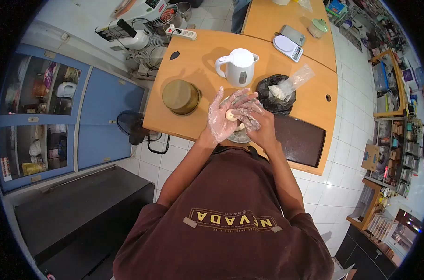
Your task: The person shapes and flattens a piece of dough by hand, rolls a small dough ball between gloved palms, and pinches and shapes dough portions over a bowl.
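Palm up and dusted with white flour, my left hand [218, 116] carries a small round dough ball [230, 115] on its palm, its fingers stretched out. My right hand [257, 122], also floury, reaches across from the right with bent fingers against the ball, so the dough sits between both hands. Below them, a metal bowl [240, 138] shows at the table's near edge, mostly covered by my hands. A pale piece [240, 127], perhaps more dough, peeks out over it.
On the wooden table [205, 46] stand a white electric kettle [240, 67], a brownish round container [180, 97], a black plastic bag [278, 103] with a clear bag of white powder [291, 84], a dark tray [300, 140] and a white kitchen scale [287, 47].
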`<state>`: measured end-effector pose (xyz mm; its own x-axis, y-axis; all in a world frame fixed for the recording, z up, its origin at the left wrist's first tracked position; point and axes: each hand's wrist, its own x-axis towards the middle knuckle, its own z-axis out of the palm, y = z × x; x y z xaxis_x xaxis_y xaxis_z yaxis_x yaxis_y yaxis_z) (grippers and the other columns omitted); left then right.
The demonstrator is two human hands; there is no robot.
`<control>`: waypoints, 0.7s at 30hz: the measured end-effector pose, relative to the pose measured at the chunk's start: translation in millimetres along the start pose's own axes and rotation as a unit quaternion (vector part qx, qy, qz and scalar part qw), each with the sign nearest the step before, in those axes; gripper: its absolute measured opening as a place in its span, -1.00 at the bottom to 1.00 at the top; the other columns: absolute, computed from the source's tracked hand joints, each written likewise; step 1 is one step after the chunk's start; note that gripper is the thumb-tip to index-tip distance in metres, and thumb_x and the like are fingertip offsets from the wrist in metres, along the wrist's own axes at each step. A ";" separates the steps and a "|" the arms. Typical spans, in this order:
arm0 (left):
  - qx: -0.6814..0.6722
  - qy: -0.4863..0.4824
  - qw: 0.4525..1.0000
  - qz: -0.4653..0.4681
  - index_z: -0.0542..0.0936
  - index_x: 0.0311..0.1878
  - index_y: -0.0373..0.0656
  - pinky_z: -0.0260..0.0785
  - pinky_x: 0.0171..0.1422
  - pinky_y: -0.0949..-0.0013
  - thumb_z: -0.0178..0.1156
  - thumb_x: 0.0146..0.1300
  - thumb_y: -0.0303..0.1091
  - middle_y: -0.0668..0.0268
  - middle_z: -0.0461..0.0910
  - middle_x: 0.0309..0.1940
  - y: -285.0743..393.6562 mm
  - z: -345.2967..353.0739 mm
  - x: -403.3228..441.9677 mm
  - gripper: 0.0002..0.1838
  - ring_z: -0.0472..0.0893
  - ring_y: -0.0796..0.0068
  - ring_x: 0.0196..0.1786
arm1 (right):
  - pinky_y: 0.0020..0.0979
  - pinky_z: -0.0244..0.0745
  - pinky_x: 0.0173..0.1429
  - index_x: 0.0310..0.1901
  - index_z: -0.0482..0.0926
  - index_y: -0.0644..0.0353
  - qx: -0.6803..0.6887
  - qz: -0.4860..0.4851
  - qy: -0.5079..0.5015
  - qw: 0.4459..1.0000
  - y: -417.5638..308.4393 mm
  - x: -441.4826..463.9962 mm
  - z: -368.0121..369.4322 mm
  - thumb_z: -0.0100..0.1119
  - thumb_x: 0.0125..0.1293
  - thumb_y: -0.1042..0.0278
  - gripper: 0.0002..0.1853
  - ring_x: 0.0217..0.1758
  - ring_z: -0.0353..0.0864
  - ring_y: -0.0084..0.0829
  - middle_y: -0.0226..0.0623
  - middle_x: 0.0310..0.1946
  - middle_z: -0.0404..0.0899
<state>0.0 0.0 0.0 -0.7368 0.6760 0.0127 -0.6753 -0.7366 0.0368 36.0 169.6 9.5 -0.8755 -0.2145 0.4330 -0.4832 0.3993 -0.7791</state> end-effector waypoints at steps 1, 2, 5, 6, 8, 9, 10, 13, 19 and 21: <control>0.025 0.035 0.999 0.012 0.32 0.53 -0.30 0.48 0.48 0.06 -0.20 0.61 0.32 -0.08 0.39 0.49 -3.0 6.7 -0.8 -0.16 0.48 0.02 0.47 | -0.13 0.55 0.35 0.00 0.80 0.11 0.000 0.003 0.001 1.000 2.0 -1.4 1.6 0.44 0.08 0.57 -0.61 0.12 0.75 -0.06 -0.14 0.05 0.76; 0.051 0.069 0.996 0.023 0.32 0.52 -0.31 0.48 0.47 0.03 -0.22 0.62 0.30 -0.09 0.40 0.48 -5.2 13.2 -0.8 -0.17 0.49 0.02 0.46 | -0.14 0.57 0.32 0.00 0.80 0.12 -0.001 0.006 0.003 1.000 3.6 -2.0 2.2 0.44 0.06 0.58 -0.60 0.13 0.75 -0.06 -0.14 0.06 0.75; 0.092 0.131 0.986 0.049 0.32 0.52 -0.33 0.50 0.43 0.06 -0.22 0.63 0.29 -0.10 0.41 0.48 5.5 34.3 -7.1 -0.18 0.53 0.04 0.41 | -0.14 0.59 0.25 0.02 0.78 0.15 0.060 0.005 -0.029 0.998 -16.3 17.8 5.1 0.42 0.08 0.58 -0.60 0.10 0.75 -0.03 -0.14 0.04 0.75; 0.083 0.138 0.986 0.048 0.31 0.53 -0.34 0.48 0.44 0.05 -0.23 0.63 0.29 -0.09 0.38 0.50 2.0 37.4 -8.4 -0.17 0.52 0.03 0.43 | -0.13 0.60 0.24 0.03 0.77 0.15 0.053 -0.005 -0.043 0.998 -20.1 17.1 -1.2 0.42 0.10 0.58 -0.60 0.10 0.74 -0.03 -0.14 0.03 0.75; 0.070 0.139 0.987 0.047 0.28 0.56 -0.38 0.45 0.46 0.02 -0.24 0.63 0.28 -0.09 0.34 0.53 3.1 40.6 -4.7 -0.15 0.49 0.01 0.45 | -0.13 0.61 0.21 0.05 0.76 0.16 0.034 -0.038 -0.065 0.997 -16.9 23.0 -13.4 0.41 0.13 0.56 -0.61 0.09 0.74 -0.02 -0.13 0.01 0.75; 0.057 0.124 0.990 0.033 0.28 0.55 -0.38 0.46 0.45 0.03 -0.24 0.64 0.28 -0.10 0.34 0.53 1.4 37.6 -4.8 -0.15 0.49 0.01 0.45 | -0.12 0.60 0.21 0.06 0.76 0.16 0.023 -0.033 -0.073 0.996 -13.8 21.1 -17.5 0.41 0.14 0.56 -0.60 0.10 0.73 -0.01 -0.12 0.02 0.74; 0.045 0.108 0.993 0.020 0.29 0.55 -0.38 0.47 0.43 0.03 -0.24 0.64 0.27 -0.10 0.33 0.53 1.3 32.1 -3.7 -0.16 0.49 0.01 0.45 | -0.11 0.60 0.20 0.08 0.75 0.16 0.012 -0.029 -0.082 0.996 -9.5 19.9 -20.8 0.41 0.15 0.55 -0.60 0.12 0.72 -0.01 -0.11 0.04 0.73; -0.006 0.041 0.999 -0.001 0.31 0.54 -0.36 0.50 0.39 0.04 -0.24 0.65 0.25 -0.13 0.33 0.53 3.3 15.6 -2.7 -0.19 0.50 0.01 0.44 | -0.10 0.60 0.22 0.10 0.74 0.15 0.016 0.018 -0.085 0.996 -0.2 12.4 -17.8 0.42 0.18 0.54 -0.60 0.16 0.69 0.01 -0.09 0.07 0.70; 0.081 0.087 0.993 0.017 0.35 0.51 -0.31 0.50 0.36 0.12 -0.21 0.64 0.26 -0.13 0.39 0.49 2.6 18.1 -4.5 -0.22 0.52 0.05 0.42 | -0.10 0.60 0.22 0.10 0.75 0.15 0.022 -0.011 -0.022 0.999 -9.2 7.5 -5.9 0.44 0.18 0.53 -0.60 0.16 0.69 0.01 -0.08 0.08 0.69; 0.088 0.104 0.991 0.016 0.34 0.52 -0.32 0.42 0.51 -0.01 -0.24 0.65 0.25 -0.14 0.38 0.50 -0.4 16.8 -4.5 -0.21 0.47 -0.01 0.48 | -0.10 0.60 0.21 0.10 0.75 0.14 0.013 -0.030 -0.028 0.999 -10.3 6.3 -7.7 0.45 0.17 0.54 -0.59 0.14 0.70 0.02 -0.09 0.07 0.70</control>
<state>4.2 -2.4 16.8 -0.7615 0.6201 -0.1883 -0.6481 -0.7311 0.2131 35.5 171.0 23.8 -0.8440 -0.2863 0.4535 -0.5335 0.3616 -0.7646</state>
